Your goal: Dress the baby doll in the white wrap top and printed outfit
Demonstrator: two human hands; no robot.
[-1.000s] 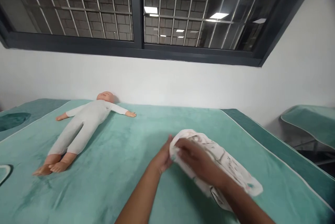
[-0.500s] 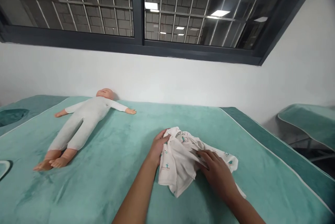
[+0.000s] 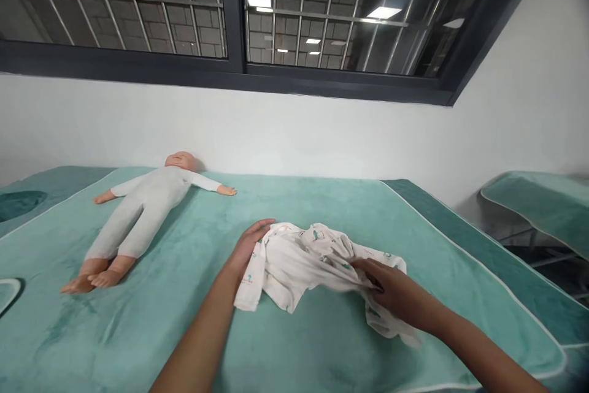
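A white baby garment (image 3: 299, 258) with small green and red prints lies rumpled on the green bed cover, spread between my hands; its exact kind is hard to tell in the folds. My left hand (image 3: 251, 244) holds its left edge, with part of the fingers hidden by the cloth. On the other side, my right hand (image 3: 391, 289) pinches the fabric, fingers bent into the folds. A loose part of the garment hangs below the right hand, slightly blurred.
A baby doll (image 3: 159, 197) in a white bodysuit lies on its back at the left. The green cover (image 3: 184, 331) has white piping. A white-rimmed object (image 3: 9, 295) shows at the left edge. Behind are a white wall (image 3: 294, 135) and a barred window (image 3: 237, 13).
My hands have moved apart, the left one leftward, the right one slightly right. The garment is stretched wider between them. The view has shifted slightly; the doll lies as before.
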